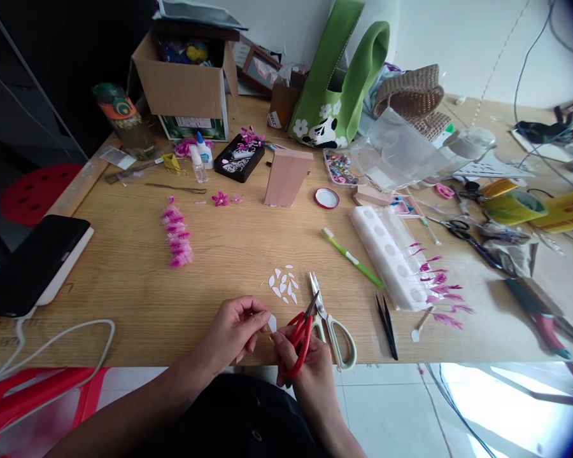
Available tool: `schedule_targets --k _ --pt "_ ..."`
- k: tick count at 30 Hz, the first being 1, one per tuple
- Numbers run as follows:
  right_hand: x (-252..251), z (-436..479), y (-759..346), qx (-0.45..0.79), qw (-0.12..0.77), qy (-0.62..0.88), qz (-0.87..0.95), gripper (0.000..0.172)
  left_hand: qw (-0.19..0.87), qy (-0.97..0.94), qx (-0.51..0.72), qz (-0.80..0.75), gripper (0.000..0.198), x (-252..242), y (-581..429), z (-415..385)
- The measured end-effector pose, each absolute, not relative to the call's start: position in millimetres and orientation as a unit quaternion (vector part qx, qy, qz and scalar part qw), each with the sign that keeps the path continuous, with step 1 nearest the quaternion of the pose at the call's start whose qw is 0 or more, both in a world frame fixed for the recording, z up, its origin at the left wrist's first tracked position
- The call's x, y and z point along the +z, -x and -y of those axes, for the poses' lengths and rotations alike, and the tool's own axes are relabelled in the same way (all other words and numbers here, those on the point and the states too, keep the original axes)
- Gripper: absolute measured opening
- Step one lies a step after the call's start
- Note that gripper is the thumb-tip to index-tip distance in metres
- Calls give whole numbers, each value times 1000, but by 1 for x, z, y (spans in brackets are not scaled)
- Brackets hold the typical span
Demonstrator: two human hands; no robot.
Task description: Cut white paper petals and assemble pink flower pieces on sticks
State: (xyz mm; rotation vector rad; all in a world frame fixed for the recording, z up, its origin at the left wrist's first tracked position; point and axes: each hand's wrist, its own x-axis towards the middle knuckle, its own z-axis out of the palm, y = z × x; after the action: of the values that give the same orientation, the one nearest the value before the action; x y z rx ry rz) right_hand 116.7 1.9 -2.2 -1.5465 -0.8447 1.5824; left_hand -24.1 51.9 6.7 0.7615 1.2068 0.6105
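Observation:
Between thumb and finger, my left hand (239, 329) pinches a small white petal-shaped piece (272, 323) just above the table's front edge. My right hand (308, 367) is closed around red-handled scissors (302, 337), their dark blades pointing up and away from me. The right fingertips are close to the lower end of the white piece; whether they touch it, I cannot tell. Several white petal-shaped cutouts (282, 284) lie scattered just beyond my hands. A pair of white-handled scissors (332, 331) rests on the table beside my right hand, partly covered by it.
Right of my hands lie black tweezers (386, 326), a green toothbrush (352, 257) and a white foam block (386, 254) with pink sprigs (442, 286). A fuzzy pink strip (176, 234) lies left, near a phone (33, 264). A wooden block (288, 178) stands farther back.

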Motion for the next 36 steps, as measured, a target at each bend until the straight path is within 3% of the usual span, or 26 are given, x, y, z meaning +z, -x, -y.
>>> schedule_targets --k 24,36 --pt "-1 -4 -111 632 387 600 302 39 698 -373 268 -550 32 7 30 -56" --pt "-1 -4 -107 609 409 602 317 41 747 -324 284 -507 33 4 29 -41"
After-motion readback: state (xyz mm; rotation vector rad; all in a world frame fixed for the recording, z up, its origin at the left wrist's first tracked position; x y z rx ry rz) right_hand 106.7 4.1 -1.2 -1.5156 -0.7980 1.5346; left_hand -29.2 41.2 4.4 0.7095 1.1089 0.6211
